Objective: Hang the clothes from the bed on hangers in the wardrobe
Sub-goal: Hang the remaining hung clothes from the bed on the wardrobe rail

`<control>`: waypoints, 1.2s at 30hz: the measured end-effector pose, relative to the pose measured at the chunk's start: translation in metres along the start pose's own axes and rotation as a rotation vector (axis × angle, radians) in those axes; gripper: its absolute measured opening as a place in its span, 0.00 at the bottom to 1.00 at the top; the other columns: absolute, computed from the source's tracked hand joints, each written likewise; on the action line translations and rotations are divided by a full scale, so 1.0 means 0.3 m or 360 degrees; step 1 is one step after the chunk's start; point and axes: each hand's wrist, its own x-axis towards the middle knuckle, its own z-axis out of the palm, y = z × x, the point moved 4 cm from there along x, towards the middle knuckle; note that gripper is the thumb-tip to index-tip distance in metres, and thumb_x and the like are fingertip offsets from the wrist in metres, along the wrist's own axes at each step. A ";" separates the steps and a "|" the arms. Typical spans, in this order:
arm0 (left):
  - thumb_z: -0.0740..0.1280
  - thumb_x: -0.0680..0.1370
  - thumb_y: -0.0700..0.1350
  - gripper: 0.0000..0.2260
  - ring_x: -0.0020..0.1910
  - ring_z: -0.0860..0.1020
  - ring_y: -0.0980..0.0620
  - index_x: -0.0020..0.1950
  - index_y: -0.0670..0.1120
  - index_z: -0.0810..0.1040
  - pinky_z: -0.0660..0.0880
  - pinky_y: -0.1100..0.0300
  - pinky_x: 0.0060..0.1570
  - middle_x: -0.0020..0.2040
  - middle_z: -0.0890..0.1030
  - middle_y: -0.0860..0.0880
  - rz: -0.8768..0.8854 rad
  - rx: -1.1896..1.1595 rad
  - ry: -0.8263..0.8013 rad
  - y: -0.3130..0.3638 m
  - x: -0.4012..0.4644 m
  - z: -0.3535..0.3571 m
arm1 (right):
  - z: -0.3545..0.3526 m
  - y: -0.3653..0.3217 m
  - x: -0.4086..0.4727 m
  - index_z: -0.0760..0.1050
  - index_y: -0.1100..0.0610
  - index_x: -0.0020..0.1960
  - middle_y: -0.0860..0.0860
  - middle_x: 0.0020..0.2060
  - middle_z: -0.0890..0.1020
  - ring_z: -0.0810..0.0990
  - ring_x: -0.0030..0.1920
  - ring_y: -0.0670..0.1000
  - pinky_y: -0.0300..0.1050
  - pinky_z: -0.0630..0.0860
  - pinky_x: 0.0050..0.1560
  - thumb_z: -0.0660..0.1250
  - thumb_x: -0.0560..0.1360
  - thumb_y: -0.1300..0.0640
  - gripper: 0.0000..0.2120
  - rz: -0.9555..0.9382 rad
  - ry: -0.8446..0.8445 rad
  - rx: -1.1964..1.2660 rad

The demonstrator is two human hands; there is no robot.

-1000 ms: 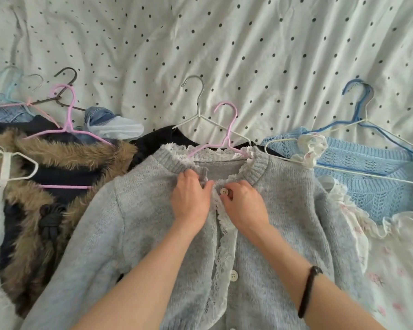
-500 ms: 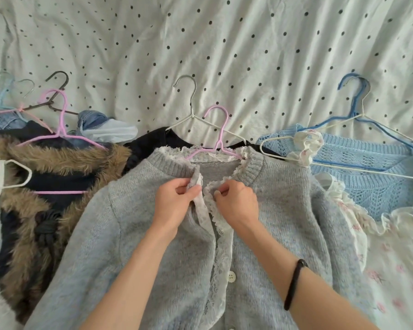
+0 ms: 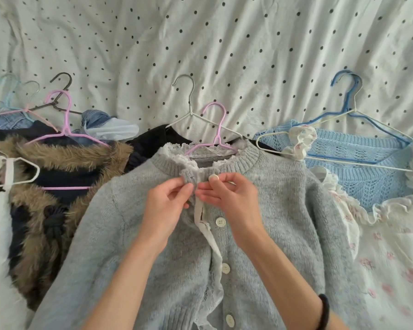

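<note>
A grey knit cardigan [image 3: 284, 222] lies front-up on the polka-dot bedsheet [image 3: 224, 44], its lace-trimmed neckline threaded over a pink hanger [image 3: 216, 129] whose hook points away from the viewer. The left hand [image 3: 167, 206] pinches the left edge of the placket just below the collar, thumb and forefinger closed on the lace and knit. The right hand [image 3: 227, 194] pinches the opposite edge, with the top button [image 3: 214, 178] held at its fingertips, just beside the left-hand edge. The top button appears not yet through its hole; the lower buttons [image 3: 220, 221] lie along the lace strip, and whether they are fastened cannot be told.

Handling, as judged: the knit is soft, light and limp, and will sag and stretch if lifted by one edge. The lace trim looks delicate and liable to snag. Once the neck is buttoned, the sound place to take hold is the hanger's hook or neck, so that the shoulders bear the weight, not the fabric itself.

Surroundings: a fur-trimmed dark garment [image 3: 65, 163] on a second pink hanger [image 3: 65, 129] lies to the left. A light blue openwork knit [image 3: 358, 163] on blue and white wire hangers [image 3: 348, 110] lies to the right, beside a ruffled floral garment [image 3: 379, 246]. A grey wire hanger [image 3: 188, 101] rests behind the cardigan's collar. A dark band [image 3: 323, 313] circles the right wrist.
</note>
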 end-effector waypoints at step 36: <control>0.69 0.74 0.40 0.05 0.35 0.75 0.62 0.39 0.50 0.79 0.70 0.74 0.37 0.37 0.78 0.57 0.0483 0.0828 -0.0009 0.080 -0.020 0.057 | -0.050 0.030 0.035 0.81 0.54 0.41 0.51 0.34 0.84 0.83 0.38 0.47 0.46 0.80 0.48 0.71 0.72 0.53 0.05 -0.0051 0.0034 -0.0674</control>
